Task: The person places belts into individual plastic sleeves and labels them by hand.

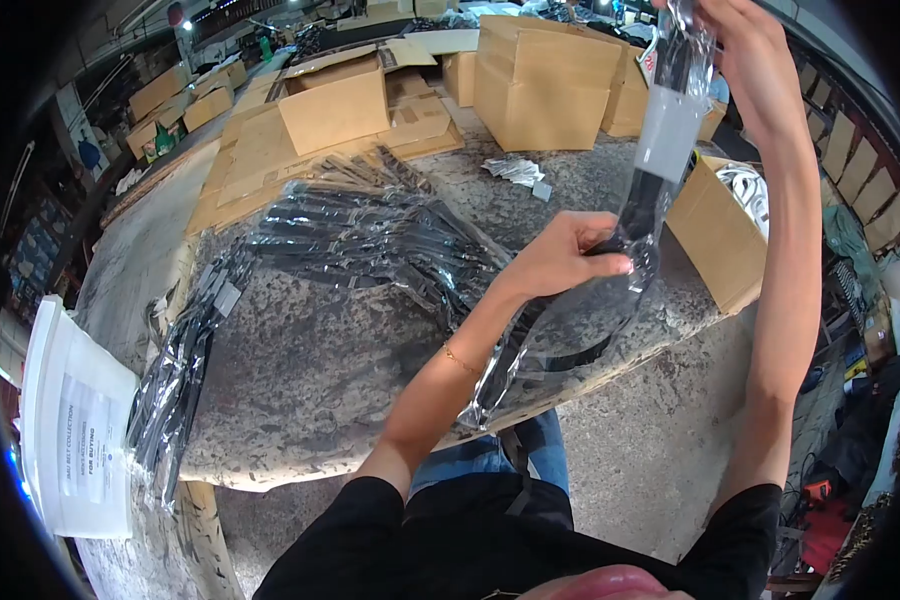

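A black belt in a clear plastic sleeve [642, 205] hangs in front of me, with a whitish label [667, 133] around its upper part. My left hand [562, 258] is closed on it below the label, thumb and fingers pinching the plastic. High at the top edge, my right hand [745, 35] grips the sleeve's upper end; its fingertips are partly cut off by the frame. Below my left hand, the loose lower plastic [580, 325] curves down to the table edge. A pile of similar black belts in plastic [370, 235] lies behind my left forearm.
More sleeved belts [185, 370] lie at the table's left edge by a white plastic tub [75, 420]. Small white labels [515, 172] lie on the stained table [300, 370]. Cardboard boxes [545, 85] stand at the back; an open carton [715, 235] with white contents is at right.
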`<act>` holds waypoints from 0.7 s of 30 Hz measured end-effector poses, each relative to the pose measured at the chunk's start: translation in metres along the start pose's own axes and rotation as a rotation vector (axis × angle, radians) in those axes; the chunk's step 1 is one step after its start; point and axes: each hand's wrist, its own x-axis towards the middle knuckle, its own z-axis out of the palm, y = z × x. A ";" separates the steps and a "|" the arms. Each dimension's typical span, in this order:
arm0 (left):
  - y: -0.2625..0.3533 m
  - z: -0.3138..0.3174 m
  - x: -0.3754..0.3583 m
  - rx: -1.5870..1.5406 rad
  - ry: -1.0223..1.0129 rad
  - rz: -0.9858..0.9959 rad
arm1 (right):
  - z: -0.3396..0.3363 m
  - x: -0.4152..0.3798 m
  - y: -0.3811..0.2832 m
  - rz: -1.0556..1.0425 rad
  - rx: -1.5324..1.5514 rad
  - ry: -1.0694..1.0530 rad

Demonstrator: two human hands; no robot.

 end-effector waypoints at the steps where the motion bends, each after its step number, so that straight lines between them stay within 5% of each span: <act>1: -0.003 0.003 0.004 -0.089 -0.008 0.108 | 0.007 0.006 -0.002 -0.050 0.055 0.056; 7: -0.005 0.001 0.031 -0.213 -0.136 0.204 | 0.010 0.062 -0.015 -0.069 0.234 0.058; 11: -0.013 0.000 0.032 -0.361 -0.302 0.187 | -0.039 0.166 0.025 0.118 0.639 -0.410; 12: -0.013 0.007 0.020 -0.542 -0.329 0.161 | 0.046 0.084 -0.047 -0.136 0.118 0.034; 18: -0.060 0.039 -0.086 -0.544 -0.427 0.168 | 0.070 0.144 -0.041 -0.167 -0.099 0.195; 21: -0.049 0.037 -0.170 -0.626 -0.140 -0.012 | 0.041 0.240 0.020 0.024 0.028 -0.006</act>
